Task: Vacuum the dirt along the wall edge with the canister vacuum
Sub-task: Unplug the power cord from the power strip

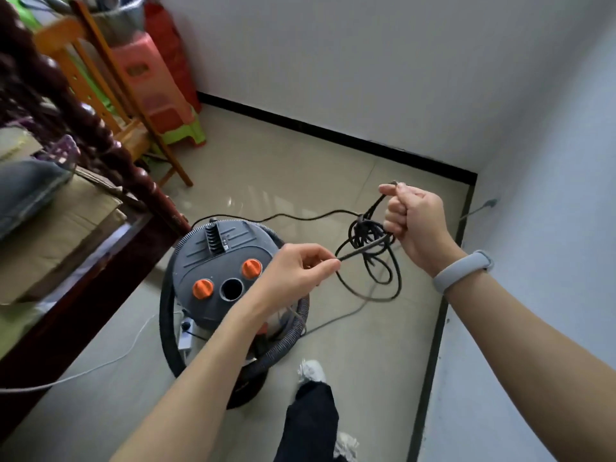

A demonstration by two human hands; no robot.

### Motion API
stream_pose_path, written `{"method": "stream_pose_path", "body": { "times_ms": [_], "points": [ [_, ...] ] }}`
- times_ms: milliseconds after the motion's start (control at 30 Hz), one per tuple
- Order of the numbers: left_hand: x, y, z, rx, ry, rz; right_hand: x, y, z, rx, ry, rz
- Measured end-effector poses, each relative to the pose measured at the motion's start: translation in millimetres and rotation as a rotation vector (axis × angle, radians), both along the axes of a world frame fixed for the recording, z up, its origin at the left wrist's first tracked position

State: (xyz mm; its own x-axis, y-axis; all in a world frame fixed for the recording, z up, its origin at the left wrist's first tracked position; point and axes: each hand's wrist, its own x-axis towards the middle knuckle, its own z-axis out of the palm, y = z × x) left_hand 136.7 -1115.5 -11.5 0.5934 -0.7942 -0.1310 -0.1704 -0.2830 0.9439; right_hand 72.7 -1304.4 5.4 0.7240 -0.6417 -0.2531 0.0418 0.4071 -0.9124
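The right hand (413, 221) grips the bundled power cord (366, 238), the left hand (300, 268) pinches one strand; pulling could tighten the tangle, or jerk the canister vacuum (226, 271).

The right hand (411, 221) grips a tangled bundle of black power cord (368, 235) in its closed fingers, above the beige tiled floor (300, 168). The left hand (296, 275) pinches one strand of this cord between thumb and fingers. Under the left hand stands the grey round canister vacuum (220, 261) with two orange knobs, and a dark ribbed hose (166, 328) lies around it. A grey band (463, 270) is on the right wrist.
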Motion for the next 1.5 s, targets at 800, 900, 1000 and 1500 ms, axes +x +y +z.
{"method": "stream_pose_path", "body": {
  "times_ms": [800, 900, 1000, 1500],
  "points": [
    [98.0, 230.6, -64.3, 0.265, -0.008, 0.153, 77.7, 132.5, -54.4, 0.385, 0.170, -0.241],
    [101.4, 228.0, -77.5, 0.224, -0.061, 0.258, 82.0, 138.0, -73.5, 0.465, 0.184, -0.255],
    [106.0, 223.2, -90.3, 0.204, -0.103, 0.396, 84.9, 141.1, -98.0, 0.574, 0.225, -0.249],
    [111.3, 237.9, -117.2, 0.235, -0.454, 0.641, 124.0, 173.5, -156.1, 0.942, 0.457, 0.161]
  ]
}}
